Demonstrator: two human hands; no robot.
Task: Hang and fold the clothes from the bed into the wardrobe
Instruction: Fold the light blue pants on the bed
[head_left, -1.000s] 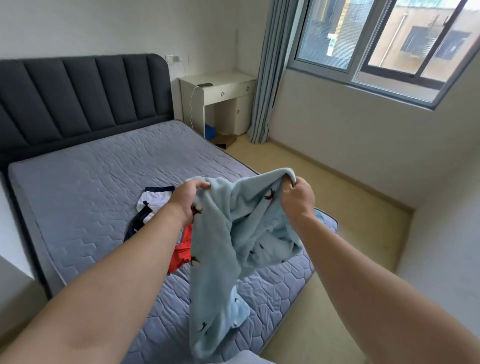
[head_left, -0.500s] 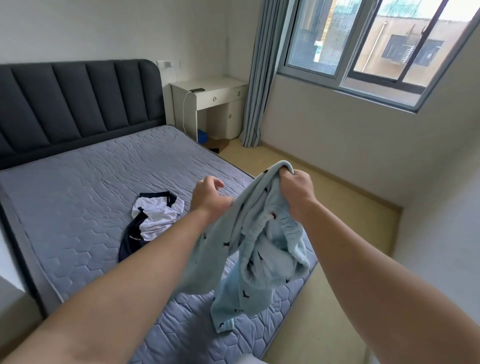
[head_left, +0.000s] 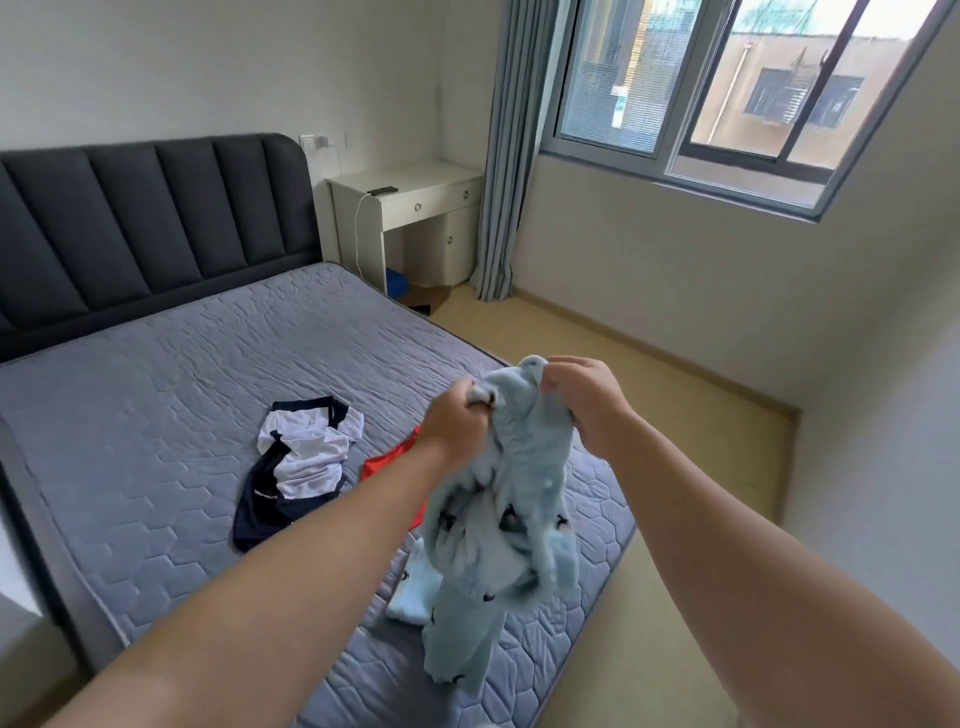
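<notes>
We are pinching the bunched light-blue garment (head_left: 511, 488) with left hand (head_left: 457, 428) and right hand (head_left: 592, 405) close together above the bed (head_left: 156, 426), and should, we judge, be drawing its top edge apart evenly.

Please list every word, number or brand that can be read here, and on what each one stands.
No text can be read.
Sign behind the window: too blurred to read.
Blue garment: small dark prints, too small to tell whether any are letters.
</notes>
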